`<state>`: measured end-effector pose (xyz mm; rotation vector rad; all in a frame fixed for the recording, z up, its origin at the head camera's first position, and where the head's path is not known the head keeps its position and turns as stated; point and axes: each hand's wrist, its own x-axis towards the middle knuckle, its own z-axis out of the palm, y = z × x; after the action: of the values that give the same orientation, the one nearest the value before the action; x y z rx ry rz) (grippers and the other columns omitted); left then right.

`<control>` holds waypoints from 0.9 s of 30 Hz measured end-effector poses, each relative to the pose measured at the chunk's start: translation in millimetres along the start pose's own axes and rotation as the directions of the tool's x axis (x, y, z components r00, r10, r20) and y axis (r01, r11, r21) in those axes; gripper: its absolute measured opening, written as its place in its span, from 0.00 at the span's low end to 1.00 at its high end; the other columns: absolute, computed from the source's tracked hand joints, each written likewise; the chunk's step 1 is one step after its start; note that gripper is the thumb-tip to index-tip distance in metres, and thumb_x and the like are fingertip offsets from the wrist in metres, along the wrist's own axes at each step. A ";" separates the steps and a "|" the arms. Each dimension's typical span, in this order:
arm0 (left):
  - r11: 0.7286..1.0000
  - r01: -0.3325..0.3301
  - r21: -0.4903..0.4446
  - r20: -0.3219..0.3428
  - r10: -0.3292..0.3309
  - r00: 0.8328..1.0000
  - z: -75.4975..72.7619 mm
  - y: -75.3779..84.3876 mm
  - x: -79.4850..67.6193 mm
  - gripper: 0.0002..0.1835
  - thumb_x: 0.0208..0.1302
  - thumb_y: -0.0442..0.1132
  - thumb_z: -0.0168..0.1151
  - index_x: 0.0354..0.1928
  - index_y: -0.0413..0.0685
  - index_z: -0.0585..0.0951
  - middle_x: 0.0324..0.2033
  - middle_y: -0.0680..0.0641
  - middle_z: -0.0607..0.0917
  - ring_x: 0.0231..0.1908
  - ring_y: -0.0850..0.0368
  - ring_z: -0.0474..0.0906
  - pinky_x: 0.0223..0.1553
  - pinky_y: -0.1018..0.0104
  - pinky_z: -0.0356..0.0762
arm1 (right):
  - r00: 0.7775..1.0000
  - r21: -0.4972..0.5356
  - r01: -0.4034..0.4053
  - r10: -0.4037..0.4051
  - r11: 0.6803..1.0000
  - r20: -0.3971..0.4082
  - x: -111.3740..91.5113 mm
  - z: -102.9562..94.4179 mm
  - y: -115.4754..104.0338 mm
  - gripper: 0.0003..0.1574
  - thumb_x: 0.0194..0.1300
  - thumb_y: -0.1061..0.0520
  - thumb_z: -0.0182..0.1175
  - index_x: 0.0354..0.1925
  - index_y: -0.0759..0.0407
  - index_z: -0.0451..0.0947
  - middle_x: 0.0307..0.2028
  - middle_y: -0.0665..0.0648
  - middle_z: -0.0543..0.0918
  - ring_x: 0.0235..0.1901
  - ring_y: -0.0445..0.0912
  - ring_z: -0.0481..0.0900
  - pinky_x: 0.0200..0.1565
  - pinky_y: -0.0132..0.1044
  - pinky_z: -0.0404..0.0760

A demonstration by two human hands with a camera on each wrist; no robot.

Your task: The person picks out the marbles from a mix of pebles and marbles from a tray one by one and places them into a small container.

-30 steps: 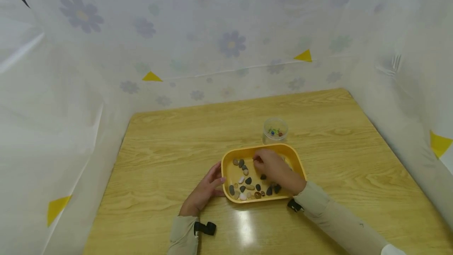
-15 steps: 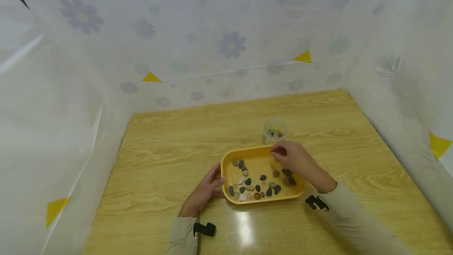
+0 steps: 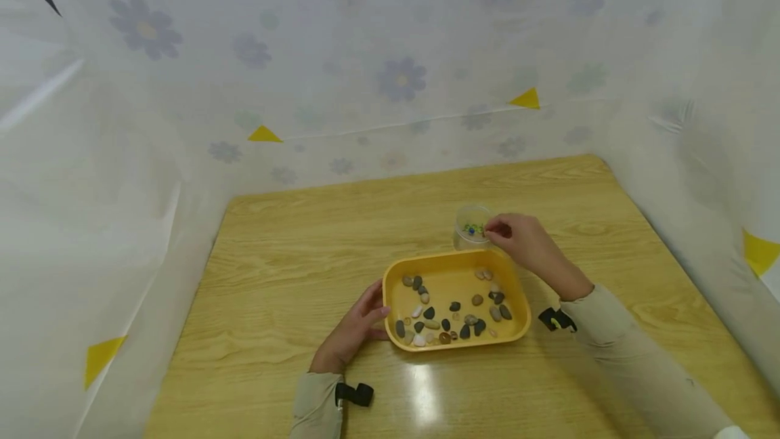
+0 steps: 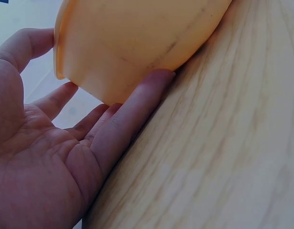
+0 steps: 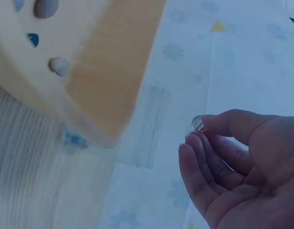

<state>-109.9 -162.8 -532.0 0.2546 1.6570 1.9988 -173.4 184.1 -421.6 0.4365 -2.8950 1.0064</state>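
In the head view, a yellow tray [image 3: 435, 264] holds several small pebbles [image 3: 456, 306]. My left hand [image 3: 351, 330] grips its left end; the left wrist view shows the bent thumb at the rim and the other fingers along the outer wall [image 4: 137, 43], near the tabletop. Behind the tray stands a clear round container [image 3: 461, 240] with small colourful marbles [image 3: 472, 230] inside. Beside this container's right rim is my right hand [image 3: 529, 244]. In the right wrist view its thumb and fingertips pinch a clear glass marble [image 5: 197, 123] with an orange streak.
The wooden table [image 3: 305, 256] is bounded at the back and sides by a pale flowered plastic sheet [image 3: 341, 73]. Yellow triangles [image 3: 265, 134] mark the sheet. A black strap [image 3: 355, 395] sits at the left wrist, another black strap [image 3: 557, 319] at the right.
My right hand has risen out of the tray and moved back and right, to the clear container's rim, carrying the marble. The left hand has stayed at the tray's left end.
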 end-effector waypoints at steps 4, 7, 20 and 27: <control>1.000 0.004 -0.006 0.006 -0.004 1.000 0.7 0.2 2.2 0.30 0.69 0.40 0.51 0.71 0.62 0.55 0.64 0.40 0.63 0.55 0.40 0.70 0.41 0.47 0.79 | 1.000 -0.006 -0.014 0.014 1.000 0.012 6.9 5.4 12.0 0.10 0.64 0.58 0.58 0.41 0.63 0.80 0.35 0.55 0.82 0.34 0.48 0.79 0.36 0.45 0.81; 1.000 0.016 -0.006 -0.005 -0.016 1.000 0.3 1.3 2.7 0.31 0.69 0.41 0.52 0.70 0.62 0.56 0.63 0.40 0.64 0.55 0.41 0.70 0.41 0.47 0.79 | 1.000 -0.014 -0.012 0.012 1.000 0.027 10.8 10.1 17.4 0.11 0.65 0.58 0.58 0.41 0.64 0.80 0.35 0.56 0.81 0.34 0.48 0.79 0.36 0.44 0.81; 0.999 0.035 0.015 -0.041 -0.035 0.999 -1.1 2.3 1.1 0.31 0.68 0.41 0.53 0.70 0.64 0.56 0.62 0.40 0.65 0.54 0.42 0.70 0.42 0.48 0.79 | 0.999 -0.027 0.002 -0.001 1.000 0.037 15.8 16.6 21.6 0.11 0.65 0.58 0.58 0.41 0.63 0.80 0.35 0.56 0.81 0.35 0.48 0.79 0.37 0.45 0.81; 0.999 0.026 0.024 -0.035 -0.025 0.999 -2.9 5.1 2.6 0.31 0.69 0.41 0.51 0.71 0.64 0.55 0.64 0.42 0.63 0.55 0.42 0.70 0.42 0.49 0.80 | 0.999 -0.031 0.031 -0.031 0.999 0.018 16.1 9.5 20.0 0.10 0.66 0.57 0.57 0.41 0.62 0.81 0.36 0.56 0.82 0.36 0.48 0.79 0.39 0.46 0.81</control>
<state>-114.8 -164.5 -528.3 0.2081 1.6986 1.9757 -194.0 189.2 -439.0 0.4892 -2.9053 0.9559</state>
